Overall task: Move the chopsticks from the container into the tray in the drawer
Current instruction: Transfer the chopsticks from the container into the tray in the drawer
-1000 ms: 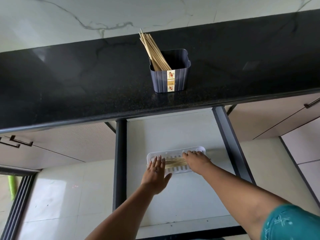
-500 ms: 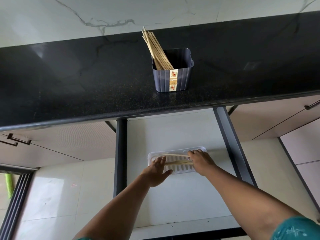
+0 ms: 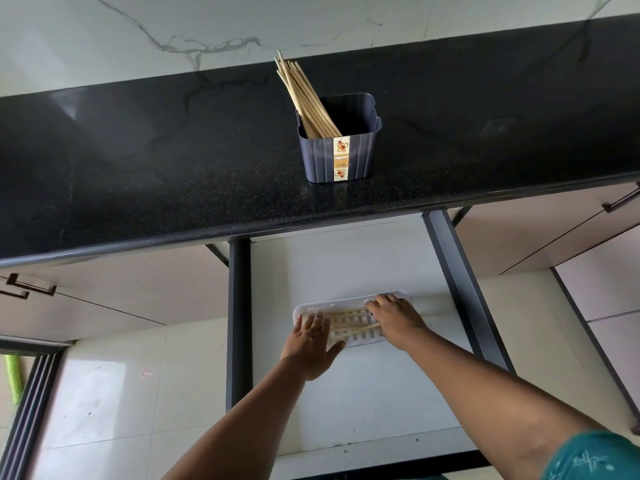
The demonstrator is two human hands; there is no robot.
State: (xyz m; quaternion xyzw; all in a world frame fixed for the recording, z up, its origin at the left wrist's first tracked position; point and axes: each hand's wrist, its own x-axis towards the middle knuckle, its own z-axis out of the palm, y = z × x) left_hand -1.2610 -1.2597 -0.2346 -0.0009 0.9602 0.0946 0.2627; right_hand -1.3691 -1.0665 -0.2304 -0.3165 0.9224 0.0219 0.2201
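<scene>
A dark blue ribbed container point(image 3: 339, 147) stands on the black countertop, with several wooden chopsticks point(image 3: 304, 95) leaning out of its left side. Below, a white slotted tray point(image 3: 349, 336) lies in the open drawer point(image 3: 381, 393), holding a few chopsticks point(image 3: 346, 318) laid lengthwise. My left hand point(image 3: 313, 344) rests flat, fingers spread, on the tray's left end. My right hand point(image 3: 394, 317) covers the tray's right end, its fingertips touching the chopsticks' ends. Whether it grips any is hidden.
The black granite countertop point(image 3: 173, 168) overhangs the drawer's back. Dark drawer side rails point(image 3: 239, 323) run left and right. Closed cabinet fronts with handles point(image 3: 620, 202) flank the drawer. Pale floor tiles lie below on both sides.
Both hands have stayed at the tray. The left hand has slid further onto the tray's left end, and the chopsticks lie more spread out between the hands.
</scene>
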